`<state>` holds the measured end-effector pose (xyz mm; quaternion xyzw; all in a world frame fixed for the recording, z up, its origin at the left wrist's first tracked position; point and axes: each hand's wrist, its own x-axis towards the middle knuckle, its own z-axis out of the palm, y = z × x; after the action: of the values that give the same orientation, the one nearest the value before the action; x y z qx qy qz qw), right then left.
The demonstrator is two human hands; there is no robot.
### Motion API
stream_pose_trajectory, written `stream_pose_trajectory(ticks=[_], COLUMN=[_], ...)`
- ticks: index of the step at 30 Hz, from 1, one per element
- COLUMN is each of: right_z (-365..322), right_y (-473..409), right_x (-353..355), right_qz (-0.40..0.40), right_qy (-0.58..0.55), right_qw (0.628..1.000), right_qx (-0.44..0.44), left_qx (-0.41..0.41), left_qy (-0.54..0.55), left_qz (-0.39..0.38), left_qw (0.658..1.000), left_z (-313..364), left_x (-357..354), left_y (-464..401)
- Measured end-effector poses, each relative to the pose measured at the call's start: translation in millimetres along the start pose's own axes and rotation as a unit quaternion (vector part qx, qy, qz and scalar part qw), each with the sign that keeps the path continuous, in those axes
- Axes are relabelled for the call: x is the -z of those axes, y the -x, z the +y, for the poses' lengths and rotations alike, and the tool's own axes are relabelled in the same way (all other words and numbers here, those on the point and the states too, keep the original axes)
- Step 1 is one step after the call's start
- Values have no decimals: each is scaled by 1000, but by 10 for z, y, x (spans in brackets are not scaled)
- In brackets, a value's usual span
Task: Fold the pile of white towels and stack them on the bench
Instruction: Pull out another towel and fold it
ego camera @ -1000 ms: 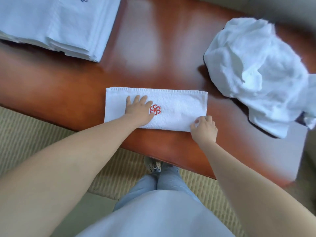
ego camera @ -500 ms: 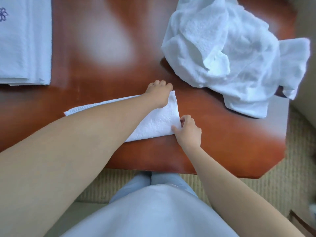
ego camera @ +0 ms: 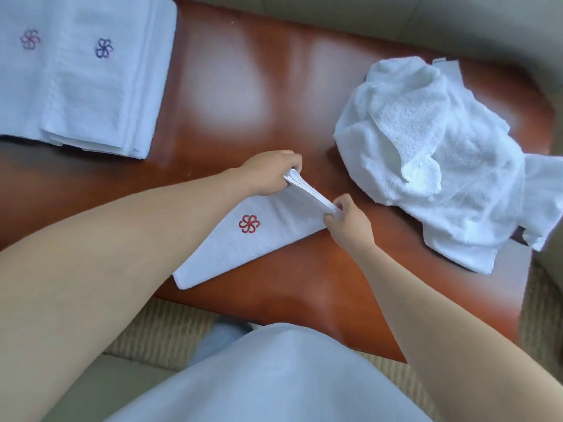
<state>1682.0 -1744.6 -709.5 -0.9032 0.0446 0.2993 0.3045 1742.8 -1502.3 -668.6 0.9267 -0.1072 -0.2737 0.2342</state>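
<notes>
A folded white towel with a red flower mark [ego camera: 262,236] lies near the front edge of the red-brown bench [ego camera: 243,86]. My left hand [ego camera: 271,172] grips its far right corner, and my right hand [ego camera: 347,220] pinches its near right corner. That right end is lifted off the bench between the two hands, while the left end still rests flat. A crumpled pile of white towels [ego camera: 441,153] sits to the right. A stack of folded towels [ego camera: 79,71] with flower marks lies at the far left.
Glossy bare wood shows between the stack and the pile. Beige carpet [ego camera: 158,336] lies below the bench's front edge. My pale blue clothing [ego camera: 274,376] fills the bottom of the view.
My left hand went from pressing flat on the towel's middle to gripping its right end. Both hands have now raised that end off the bench. The view shifted.
</notes>
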Motion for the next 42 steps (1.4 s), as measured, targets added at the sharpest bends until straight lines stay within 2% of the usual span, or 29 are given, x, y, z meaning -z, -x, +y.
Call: stream_pose_trajectory(ticks=[7, 15, 21, 26, 30, 35, 42], right_z=[-1432, -2957, -3960, -4663, -5107, -5584, -6318], right_y=[72, 1025, 1692, 2079, 2221, 2169, 1897], right_x=[-205, -968, -1633, -2101, -2359, -2601, -2813], right_qz=[29, 20, 19, 4, -17, -56, -93], right_qy=[-62, -126, -83, -38, -36, -61, -93], right_qw=[994, 972, 959, 951, 947, 936, 924], right_qx=[83, 196, 270, 307, 319, 342, 360], left_qx=[77, 110, 184, 206, 221, 258, 271], left_qy=[29, 71, 133, 176, 199, 178, 307], left_qz=[163, 272, 341, 373, 402, 453, 495], left_qw=[983, 953, 912, 888, 866, 834, 767], left_z=[-816, -1805, -2432, -2819, -3077, -3430, -3852], left_x=[560, 976, 1039, 1095, 1265, 1504, 1959], left_y=[1175, 2965, 4326, 5217, 5603, 5799, 5844])
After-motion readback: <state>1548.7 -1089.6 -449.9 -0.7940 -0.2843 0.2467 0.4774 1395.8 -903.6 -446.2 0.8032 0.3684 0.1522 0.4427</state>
